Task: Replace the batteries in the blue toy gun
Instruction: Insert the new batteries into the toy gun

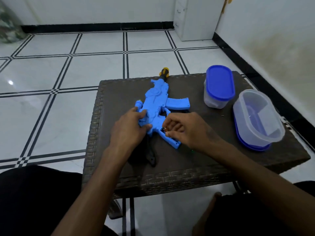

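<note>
Head view: a blue toy gun (pixel 154 106) was laid flat on a dark table (pixel 213 160). It was steadied by the left hand (pixel 131 128), fingers pressed flat on its body. A battery (pixel 165 128) was pinched by the right hand (pixel 184 128) at the grip, apparently for fitting. Two tubs stood nearby.

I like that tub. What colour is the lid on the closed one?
Blue. The lid on the closed tub shows best in the head view.
</note>
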